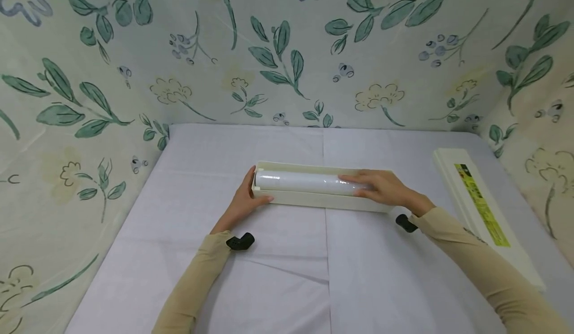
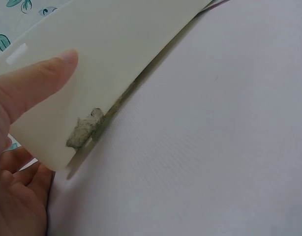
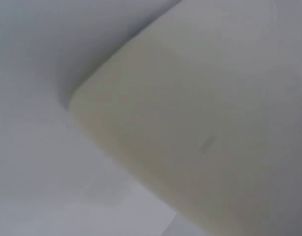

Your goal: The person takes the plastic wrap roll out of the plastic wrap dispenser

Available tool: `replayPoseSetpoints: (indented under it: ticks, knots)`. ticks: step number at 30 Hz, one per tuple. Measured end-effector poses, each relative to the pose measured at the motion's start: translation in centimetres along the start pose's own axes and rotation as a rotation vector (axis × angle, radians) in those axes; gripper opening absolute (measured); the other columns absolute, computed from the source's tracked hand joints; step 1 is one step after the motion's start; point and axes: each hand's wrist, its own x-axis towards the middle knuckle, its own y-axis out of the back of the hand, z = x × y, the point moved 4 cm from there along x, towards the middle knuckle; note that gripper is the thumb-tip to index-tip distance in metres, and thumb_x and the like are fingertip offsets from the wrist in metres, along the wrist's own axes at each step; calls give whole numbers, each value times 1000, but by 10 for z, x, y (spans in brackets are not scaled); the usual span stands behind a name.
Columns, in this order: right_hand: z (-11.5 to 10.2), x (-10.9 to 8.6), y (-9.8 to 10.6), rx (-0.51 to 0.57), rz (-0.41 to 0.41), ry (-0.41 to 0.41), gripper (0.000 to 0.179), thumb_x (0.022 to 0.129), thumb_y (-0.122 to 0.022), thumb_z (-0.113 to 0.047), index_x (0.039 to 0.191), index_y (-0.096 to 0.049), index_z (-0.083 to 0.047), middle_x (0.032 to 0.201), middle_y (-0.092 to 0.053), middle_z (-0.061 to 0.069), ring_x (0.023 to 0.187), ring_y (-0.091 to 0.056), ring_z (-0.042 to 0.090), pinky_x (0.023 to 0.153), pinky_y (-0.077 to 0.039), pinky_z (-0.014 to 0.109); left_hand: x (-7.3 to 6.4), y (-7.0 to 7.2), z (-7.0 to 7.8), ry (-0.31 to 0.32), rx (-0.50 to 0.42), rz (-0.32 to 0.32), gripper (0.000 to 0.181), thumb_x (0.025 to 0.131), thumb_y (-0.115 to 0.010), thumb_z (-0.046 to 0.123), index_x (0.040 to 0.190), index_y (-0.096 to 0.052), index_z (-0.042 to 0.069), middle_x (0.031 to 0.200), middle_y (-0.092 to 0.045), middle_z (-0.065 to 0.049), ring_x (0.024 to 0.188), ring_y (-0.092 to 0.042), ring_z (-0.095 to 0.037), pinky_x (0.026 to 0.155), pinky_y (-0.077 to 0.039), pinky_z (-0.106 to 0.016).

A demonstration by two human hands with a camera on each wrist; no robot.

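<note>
A long cream box [image 1: 309, 200] lies open on the table with a clear-wrapped roll of plastic film [image 1: 296, 179] inside it. My left hand [image 1: 245, 197] grips the box's left end, thumb on the front wall and fingers round the end. In the left wrist view that thumb [image 2: 40, 81] presses the cream wall, close to a torn grey patch [image 2: 84, 130] on the lower edge. At the right end, my right hand [image 1: 385, 189] holds the roll between fingers and thumb. The right wrist view shows the blurred box end [image 3: 166, 108], with that hand almost wholly out of sight.
A long white lid [image 1: 475, 204] with a yellow-green label [image 1: 482, 204] lies at the right of the table. White cloth [image 1: 278, 284] covers the tabletop. Floral fabric [image 1: 287, 50] hangs behind and at both sides.
</note>
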Motion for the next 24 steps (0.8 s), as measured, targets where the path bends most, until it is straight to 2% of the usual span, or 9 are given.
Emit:
replayPoseSetpoints:
  ticks: [3,9,12,24]
  knots:
    - [-2,0,2,-5,6,-6,53,84,-69,-25,134,-53,-26,112,-69,8,82,-62,11,68,-49,29,0,0,-1,-7,3,5,105,79,-76,19,152,-1,24,154,-26,-5,142,-23,-23,118,-14,-47]
    - [-6,-2,7,0,5,-31,54,85,-67,-27,136,-50,-28,119,-66,9,95,-65,19,71,-51,33,-1,-1,1,-46,3,9,100,78,-77,19,150,-9,29,147,-35,-3,136,-31,-22,116,-19,-48]
    - [-7,-2,9,3,5,-42,54,86,-67,-27,137,-49,-30,119,-66,7,96,-65,18,71,-51,33,0,-1,2,-71,15,13,97,77,-77,17,150,-14,28,145,-37,-5,135,-32,-23,116,-19,-47]
    - [-13,-6,19,-22,20,-63,53,86,-66,-27,136,-49,-31,109,-69,2,87,-64,13,68,-49,29,1,-2,0,-49,23,29,100,76,-78,16,151,-12,27,150,-33,-5,138,-29,-23,117,-17,-47]
